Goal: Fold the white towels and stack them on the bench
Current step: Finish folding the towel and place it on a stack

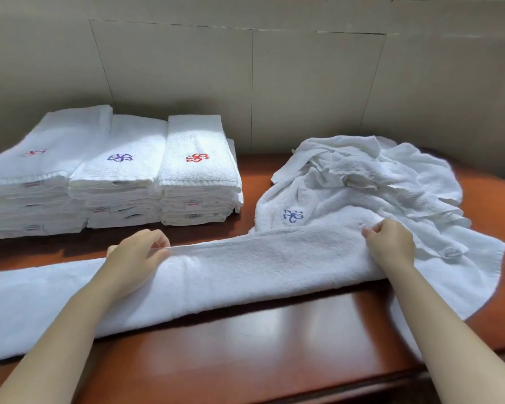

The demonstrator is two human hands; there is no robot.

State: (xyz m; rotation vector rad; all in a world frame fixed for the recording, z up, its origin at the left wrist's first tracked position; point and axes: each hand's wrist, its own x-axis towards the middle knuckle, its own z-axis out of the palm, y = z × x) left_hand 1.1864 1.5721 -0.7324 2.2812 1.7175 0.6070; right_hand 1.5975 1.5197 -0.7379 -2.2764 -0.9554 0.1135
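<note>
The place looked like a hotel or spa linen room. Beyond the left hand (pixel 137 255) stood three neat stacks of folded white logo-embroidered towels (pixel 114 170) on a glossy reddish-brown wooden bench (pixel 274 339); beyond the right hand (pixel 391 243) lay a heap of unfolded white towels (pixel 376 182) against a plain grey panelled wall (pixel 303 83).

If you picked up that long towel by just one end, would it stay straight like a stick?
Probably not. The long towel is soft terry cloth that already sags and bends along the bench, so it would likely droop. It looks light, since the left hand and right hand just pinch its edge. It shouldn't roll or slide much.
</note>
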